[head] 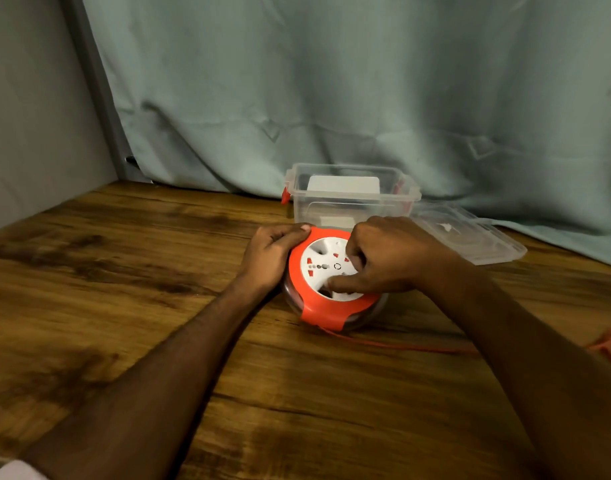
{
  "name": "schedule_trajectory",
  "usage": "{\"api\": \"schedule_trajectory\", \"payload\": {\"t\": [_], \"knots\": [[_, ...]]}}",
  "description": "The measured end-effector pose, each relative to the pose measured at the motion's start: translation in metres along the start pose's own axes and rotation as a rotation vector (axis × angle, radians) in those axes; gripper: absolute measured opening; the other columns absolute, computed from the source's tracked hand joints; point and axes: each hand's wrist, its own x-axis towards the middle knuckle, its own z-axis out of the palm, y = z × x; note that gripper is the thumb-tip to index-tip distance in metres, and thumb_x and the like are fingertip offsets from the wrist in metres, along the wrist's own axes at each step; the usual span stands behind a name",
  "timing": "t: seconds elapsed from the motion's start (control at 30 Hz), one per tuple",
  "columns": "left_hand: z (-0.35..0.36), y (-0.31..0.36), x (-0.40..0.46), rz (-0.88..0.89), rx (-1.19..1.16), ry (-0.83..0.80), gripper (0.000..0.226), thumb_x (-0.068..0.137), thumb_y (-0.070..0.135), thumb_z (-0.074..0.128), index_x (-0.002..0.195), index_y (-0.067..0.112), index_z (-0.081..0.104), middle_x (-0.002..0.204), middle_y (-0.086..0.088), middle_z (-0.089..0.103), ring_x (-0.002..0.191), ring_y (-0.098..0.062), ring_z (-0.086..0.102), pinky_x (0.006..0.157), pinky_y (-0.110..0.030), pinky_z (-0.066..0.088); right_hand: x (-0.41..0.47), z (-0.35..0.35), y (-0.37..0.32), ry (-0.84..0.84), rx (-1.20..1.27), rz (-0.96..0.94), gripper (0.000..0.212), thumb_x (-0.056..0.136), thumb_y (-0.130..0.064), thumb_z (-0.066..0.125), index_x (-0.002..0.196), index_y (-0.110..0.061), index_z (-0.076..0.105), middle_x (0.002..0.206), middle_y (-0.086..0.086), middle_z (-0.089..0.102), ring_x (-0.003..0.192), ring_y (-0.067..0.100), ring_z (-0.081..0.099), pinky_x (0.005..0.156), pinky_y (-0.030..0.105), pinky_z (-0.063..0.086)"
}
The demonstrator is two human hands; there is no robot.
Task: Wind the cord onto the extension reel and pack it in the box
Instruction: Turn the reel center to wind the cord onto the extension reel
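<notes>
A round extension reel (318,306) with an orange rim and a white socket face lies flat on the wooden table (124,271). My left hand (273,258) grips its left rim. My right hand (383,261) rests on the white face, thumb and fingers pressed into its recesses. A thin orange cord (401,346) trails from the reel's near edge to the right, ending in a loose bunch (608,348) at the frame's right edge. Behind the reel stands a clear plastic box (352,197) with red latches, open, with something white inside.
The box's clear lid (470,237) lies flat on the table to the right of the box. A pale green curtain (331,98) hangs behind the table, and a grey wall closes off the left side.
</notes>
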Motion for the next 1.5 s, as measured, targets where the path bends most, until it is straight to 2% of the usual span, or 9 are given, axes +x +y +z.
{"api": "schedule_trajectory", "payload": {"t": [0.6,0.67,0.73,0.8,0.87,1.03,1.23,1.37,1.5], "knots": [[0.001,0.000,0.005,-0.058,-0.093,0.001,0.023,0.089,0.018,0.069,0.091,-0.001,0.081,0.095,-0.028,0.078,0.085,-0.036,0.071,0.082,-0.051,0.057,0.003,-0.001,0.002,-0.025,0.118,-0.011,0.062,0.077,-0.077,0.063,0.056,-0.021,0.048,0.059,-0.006,0.051,0.060,0.010,0.053,0.055,0.029,0.032],[0.000,0.000,0.004,-0.067,-0.122,0.014,0.020,0.090,0.016,0.069,0.087,0.001,0.081,0.094,-0.029,0.077,0.083,-0.036,0.070,0.082,-0.048,0.054,0.005,-0.001,0.006,0.045,0.088,-0.057,0.049,0.085,-0.067,0.062,0.066,-0.023,0.060,0.060,-0.009,0.053,0.067,0.011,0.058,0.059,0.029,0.035],[-0.001,0.001,0.003,-0.078,-0.131,0.028,0.018,0.094,0.012,0.068,0.085,0.005,0.082,0.092,-0.027,0.078,0.082,-0.035,0.071,0.082,-0.047,0.054,0.005,-0.004,0.015,0.042,0.146,-0.064,0.017,0.089,-0.050,0.064,0.101,-0.037,0.065,0.072,-0.018,0.053,0.084,0.011,0.062,0.064,0.029,0.040],[-0.003,0.000,0.003,-0.071,-0.127,0.028,0.017,0.090,0.015,0.070,0.087,0.004,0.082,0.094,-0.028,0.078,0.082,-0.033,0.070,0.081,-0.045,0.054,0.007,-0.005,0.020,-0.039,0.257,-0.097,0.050,0.086,-0.036,0.068,0.130,-0.055,0.054,0.081,-0.025,0.053,0.086,0.002,0.058,0.066,0.026,0.045],[-0.002,-0.001,0.004,-0.059,-0.132,0.016,0.023,0.086,0.020,0.070,0.090,0.001,0.082,0.096,-0.029,0.077,0.084,-0.033,0.070,0.083,-0.045,0.054,0.007,-0.004,0.023,-0.076,0.265,-0.131,0.067,0.084,-0.029,0.071,0.137,-0.063,0.048,0.080,-0.028,0.050,0.079,-0.001,0.053,0.063,0.020,0.040],[-0.001,-0.005,0.006,-0.063,-0.133,-0.002,0.021,0.084,0.022,0.069,0.088,0.007,0.084,0.093,-0.024,0.079,0.083,-0.031,0.070,0.083,-0.044,0.053,0.008,-0.005,0.024,-0.069,0.231,-0.146,0.066,0.085,-0.031,0.071,0.140,-0.060,0.046,0.104,-0.029,0.052,0.093,0.002,0.051,0.063,0.016,0.036],[-0.002,-0.008,0.009,-0.062,-0.101,0.014,0.025,0.084,0.025,0.070,0.091,0.007,0.084,0.093,-0.020,0.080,0.085,-0.031,0.072,0.086,-0.048,0.056,0.007,-0.001,0.021,-0.087,0.226,-0.114,0.067,0.093,-0.026,0.065,0.143,-0.062,0.039,0.072,-0.026,0.035,0.067,-0.005,0.039,0.058,0.017,0.028],[-0.002,-0.007,0.007,-0.058,-0.104,0.006,0.027,0.085,0.025,0.069,0.091,0.003,0.082,0.095,-0.025,0.079,0.085,-0.031,0.070,0.083,-0.049,0.056,0.006,-0.003,0.018,-0.100,0.235,-0.099,0.067,0.091,-0.024,0.067,0.142,-0.060,0.043,0.072,-0.028,0.035,0.070,-0.005,0.042,0.058,0.015,0.029],[0.001,-0.006,0.007,-0.076,-0.094,-0.027,0.028,0.085,0.026,0.069,0.094,0.002,0.082,0.095,-0.022,0.080,0.086,-0.029,0.071,0.085,-0.046,0.054,0.006,-0.004,0.021,-0.107,0.248,-0.102,0.064,0.084,-0.028,0.072,0.134,-0.060,0.048,0.092,-0.029,0.050,0.086,-0.002,0.053,0.062,0.014,0.037]]}}
